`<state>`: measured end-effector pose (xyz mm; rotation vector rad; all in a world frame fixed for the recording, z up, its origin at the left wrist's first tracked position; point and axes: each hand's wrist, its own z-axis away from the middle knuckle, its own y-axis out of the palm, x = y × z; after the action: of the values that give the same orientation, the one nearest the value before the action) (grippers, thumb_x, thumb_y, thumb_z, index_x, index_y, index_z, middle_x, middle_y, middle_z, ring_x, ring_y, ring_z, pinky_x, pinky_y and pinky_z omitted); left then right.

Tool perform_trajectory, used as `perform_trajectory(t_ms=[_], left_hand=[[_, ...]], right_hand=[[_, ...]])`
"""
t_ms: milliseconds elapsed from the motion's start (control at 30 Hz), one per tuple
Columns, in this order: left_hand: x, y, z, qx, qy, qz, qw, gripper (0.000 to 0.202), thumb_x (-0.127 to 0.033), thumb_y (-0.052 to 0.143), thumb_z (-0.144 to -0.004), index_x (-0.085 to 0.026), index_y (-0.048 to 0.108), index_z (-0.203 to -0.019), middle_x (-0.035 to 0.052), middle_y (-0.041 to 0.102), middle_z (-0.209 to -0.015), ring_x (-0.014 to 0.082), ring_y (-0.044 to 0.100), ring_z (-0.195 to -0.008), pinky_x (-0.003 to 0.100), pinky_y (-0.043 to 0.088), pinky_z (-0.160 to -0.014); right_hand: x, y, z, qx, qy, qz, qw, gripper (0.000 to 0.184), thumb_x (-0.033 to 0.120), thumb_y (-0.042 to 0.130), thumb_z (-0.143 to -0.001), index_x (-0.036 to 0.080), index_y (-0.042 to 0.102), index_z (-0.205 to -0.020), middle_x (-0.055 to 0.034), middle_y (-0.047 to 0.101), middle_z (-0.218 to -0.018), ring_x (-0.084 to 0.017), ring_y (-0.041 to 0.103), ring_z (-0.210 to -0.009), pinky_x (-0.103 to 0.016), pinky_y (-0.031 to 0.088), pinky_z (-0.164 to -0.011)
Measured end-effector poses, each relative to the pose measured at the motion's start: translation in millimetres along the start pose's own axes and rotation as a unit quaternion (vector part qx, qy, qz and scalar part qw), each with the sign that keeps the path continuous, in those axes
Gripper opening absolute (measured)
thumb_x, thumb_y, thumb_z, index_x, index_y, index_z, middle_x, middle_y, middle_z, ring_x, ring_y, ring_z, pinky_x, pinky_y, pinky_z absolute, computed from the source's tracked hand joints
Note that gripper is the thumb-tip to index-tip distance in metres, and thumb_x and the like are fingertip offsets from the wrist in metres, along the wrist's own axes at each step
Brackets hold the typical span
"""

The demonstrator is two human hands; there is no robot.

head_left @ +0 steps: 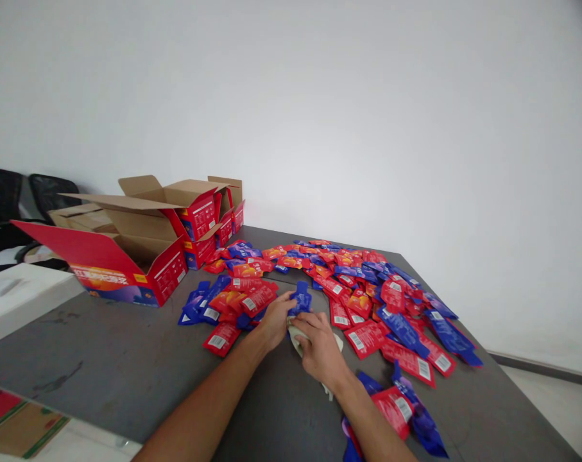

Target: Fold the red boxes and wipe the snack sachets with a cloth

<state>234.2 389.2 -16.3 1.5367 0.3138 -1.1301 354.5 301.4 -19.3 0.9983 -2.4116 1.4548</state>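
In the head view my left hand [277, 317] grips a blue pouch [301, 299] by its side, holding it up over the dark table. Pressed against the lower part of that pouch, my right hand [318, 340] has its fingers closed on a pale cloth [296, 339], which bunches out below and beside the palm. Left of my hands lies a pile of red pouches [259, 298] and blue pouches [212, 292]. A larger spread of red and blue pouches [362, 337] covers the table to the right. A few more pouches [396, 410] lie beside my right forearm.
Red cartons with raised flaps stand at the left, the nearest carton [127, 269] closest to me. A white box [35, 298] sits at the far left edge. Black chairs [54, 192] are behind it. The dark table [127, 359] reaches back to a white wall [348, 128].
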Motion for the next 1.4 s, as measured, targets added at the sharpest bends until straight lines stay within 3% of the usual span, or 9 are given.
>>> perform_trajectory(t_ms=[167, 300, 533, 667, 867, 1033, 1167, 1300, 1400], left_hand=[[2.4, -4.6, -4.5, -0.087, 0.065, -0.071, 0.992, 0.027, -0.011, 0.062, -0.057, -0.017, 0.061, -0.083, -0.0022, 0.061, -0.066, 0.0122, 0.056, -0.056, 0.024, 0.042, -0.056], [3.6, -6.0, -5.9, -0.105, 0.061, -0.082, 0.989, 0.032, -0.012, 0.066, -0.059, -0.017, 0.061, -0.089, -0.0006, 0.065, -0.071, 0.0143, 0.06, -0.06, 0.027, 0.046, -0.06], [5.9, -6.5, -4.6, -0.1, 0.077, -0.052, 0.991, 0.057, -0.015, 0.076, -0.062, -0.023, 0.055, -0.114, 0.0039, 0.069, -0.097, 0.0161, 0.066, -0.075, 0.028, 0.049, -0.068], [13.3, -3.6, -7.5, -0.092, 0.08, -0.048, 0.991, 0.045, -0.028, 0.079, -0.066, -0.021, 0.063, -0.107, 0.0047, 0.069, -0.096, 0.0144, 0.064, -0.075, 0.025, 0.047, -0.067], [12.3, 7.6, -0.5, 0.058, -0.019, 0.058, 0.996, 0.038, -0.049, 0.064, -0.083, -0.016, 0.069, -0.101, 0.0075, 0.071, -0.09, 0.0183, 0.065, -0.079, 0.027, 0.049, -0.069], [14.7, 15.6, 7.3, 0.137, -0.058, 0.068, 0.987, 0.035, -0.046, 0.056, -0.089, -0.016, 0.07, -0.1, 0.0089, 0.071, -0.087, 0.0201, 0.067, -0.08, 0.028, 0.05, -0.07], [17.3, 17.7, 5.2, 0.132, -0.038, 0.057, 0.989, 0.03, -0.04, 0.06, -0.087, -0.015, 0.07, -0.101, 0.0067, 0.071, -0.085, 0.0173, 0.065, -0.076, 0.025, 0.049, -0.067], [11.6, 12.0, 2.0, 0.072, 0.018, -0.016, 0.997, 0.029, -0.034, 0.061, -0.082, -0.016, 0.071, -0.101, 0.0036, 0.071, -0.085, 0.0146, 0.061, -0.07, 0.023, 0.045, -0.061], [4.1, 6.7, 1.0, 0.012, 0.109, -0.158, 0.981, 0.029, -0.031, 0.056, -0.083, -0.017, 0.073, -0.102, 0.004, 0.073, -0.094, 0.0182, 0.063, -0.084, 0.027, 0.049, -0.076]], right_hand=[[-13.5, -4.5, -0.5, -0.133, 0.071, -0.004, 0.989, 0.032, 0.024, 0.053, -0.09, 0.025, 0.066, -0.119, -0.0096, 0.064, -0.121, -0.028, 0.055, -0.112, -0.049, 0.043, -0.1], [-23.4, -10.3, -0.5, -0.198, 0.111, -0.011, 0.974, 0.029, 0.032, 0.055, -0.091, 0.023, 0.066, -0.116, -0.0108, 0.064, -0.118, -0.029, 0.056, -0.109, -0.05, 0.044, -0.097], [-13.3, -0.8, 0.5, -0.134, 0.097, -0.063, 0.984, 0.034, 0.028, 0.058, -0.091, 0.025, 0.062, -0.125, -0.0104, 0.061, -0.126, -0.027, 0.055, -0.117, -0.049, 0.045, -0.103], [-8.4, 4.3, 1.6, -0.114, 0.056, -0.068, 0.99, 0.038, 0.028, 0.058, -0.092, 0.026, 0.06, -0.13, -0.0102, 0.06, -0.13, -0.027, 0.054, -0.121, -0.049, 0.046, -0.104], [-15.6, 6.3, -0.4, -0.122, 0.042, -0.011, 0.992, 0.038, 0.024, 0.056, -0.092, 0.027, 0.062, -0.13, -0.0093, 0.061, -0.132, -0.028, 0.053, -0.119, -0.052, 0.045, -0.102], [-29.9, -8.7, -2.2, -0.198, 0.096, 0.059, 0.974, 0.036, 0.026, 0.053, -0.094, 0.023, 0.063, -0.129, -0.0113, 0.061, -0.13, -0.03, 0.05, -0.119, -0.054, 0.043, -0.101], [-28.6, -8.4, -0.3, -0.155, 0.076, 0.041, 0.984, 0.036, 0.023, 0.054, -0.093, 0.023, 0.064, -0.128, -0.0097, 0.063, -0.129, -0.029, 0.052, -0.116, -0.052, 0.043, -0.101], [-16.2, 0.4, 0.9, -0.073, 0.048, -0.006, 0.996, 0.037, 0.018, 0.056, -0.089, 0.025, 0.066, -0.125, -0.0072, 0.065, -0.127, -0.027, 0.055, -0.112, -0.047, 0.046, -0.099], [-11.3, 1.1, 0.6, -0.064, 0.058, -0.013, 0.996, 0.036, 0.016, 0.058, -0.087, 0.025, 0.068, -0.12, -0.0069, 0.067, -0.123, -0.027, 0.056, -0.109, -0.046, 0.047, -0.098]])
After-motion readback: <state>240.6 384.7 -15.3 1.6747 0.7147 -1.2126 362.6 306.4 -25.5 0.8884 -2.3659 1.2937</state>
